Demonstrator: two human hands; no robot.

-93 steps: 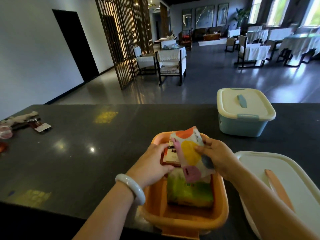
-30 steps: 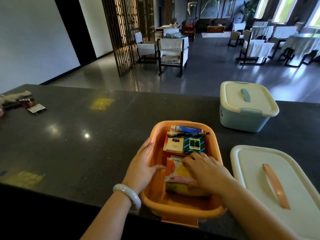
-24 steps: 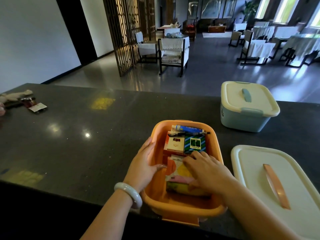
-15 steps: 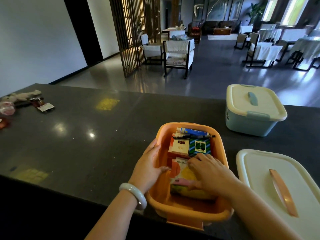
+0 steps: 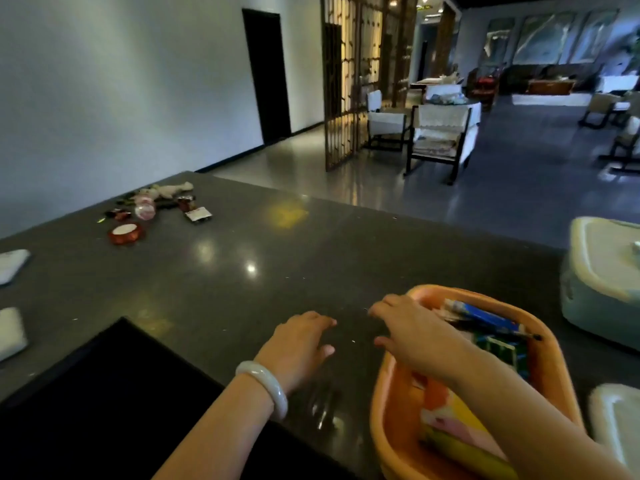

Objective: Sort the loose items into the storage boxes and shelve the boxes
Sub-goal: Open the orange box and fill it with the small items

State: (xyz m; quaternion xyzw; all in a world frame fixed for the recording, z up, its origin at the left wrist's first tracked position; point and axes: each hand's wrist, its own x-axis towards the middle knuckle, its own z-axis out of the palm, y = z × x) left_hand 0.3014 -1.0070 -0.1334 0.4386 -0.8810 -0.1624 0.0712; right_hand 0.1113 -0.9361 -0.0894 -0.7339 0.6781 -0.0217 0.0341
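Observation:
An orange storage box [image 5: 391, 420] stands open at the lower right of the dark counter. Inside lie a colourful packet [image 5: 450, 424], a green pack [image 5: 502, 348], a blue tube [image 5: 485, 317] and a pen. My right hand [image 5: 412, 330] hovers over the box's left rim, fingers loosely bent, holding nothing. My left hand [image 5: 298, 348], with a white bangle on the wrist, is above the counter just left of the box, empty too. Loose items [image 5: 152, 206] lie far left on the counter, among them a red round tin [image 5: 124, 233].
A pale blue lidded box [image 5: 602, 282] stands at the right edge. The orange box's white lid [image 5: 616, 417] lies at the lower right. White objects [image 5: 10, 265] sit at the far left edge. A black panel [image 5: 104, 393] is at the counter's near side.
My view has swung left, bringing the loose items into sight. Both hands have left the box: the left moved off its rim, the right lifted off the packet and shifted left.

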